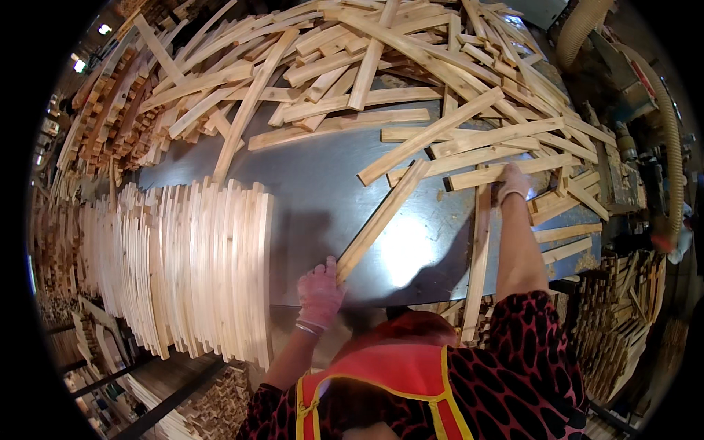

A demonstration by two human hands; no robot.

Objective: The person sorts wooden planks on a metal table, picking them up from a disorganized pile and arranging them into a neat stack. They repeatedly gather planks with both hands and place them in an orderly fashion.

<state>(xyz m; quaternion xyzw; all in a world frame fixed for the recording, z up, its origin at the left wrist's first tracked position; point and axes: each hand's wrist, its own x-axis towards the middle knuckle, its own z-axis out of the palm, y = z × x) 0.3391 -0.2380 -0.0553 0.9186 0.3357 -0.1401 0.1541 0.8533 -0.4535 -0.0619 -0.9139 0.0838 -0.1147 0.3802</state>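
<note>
My left hand (pixel 320 295), in a pinkish glove, is closed at the near end of a wooden strip (pixel 385 220). That strip slants away to the right across the metal tabletop (pixel 312 194). Farther off, my right hand (pixel 514 183), gloved too, reaches out to another wooden strip (pixel 473 177) on the right. Its fingers bend over that strip's edge, and the fingertips are partly hidden. Left of my left hand stands a tightly packed row of wooden strips (pixel 213 271), on edge side by side.
A tangled heap of loose wooden strips (pixel 411 51) covers the far side and right of the table. More stacked wood (pixel 110 95) rises at the far left, with further stacks (pixel 616 323) at the lower right. A ribbed hose (pixel 671 147) hangs at the right.
</note>
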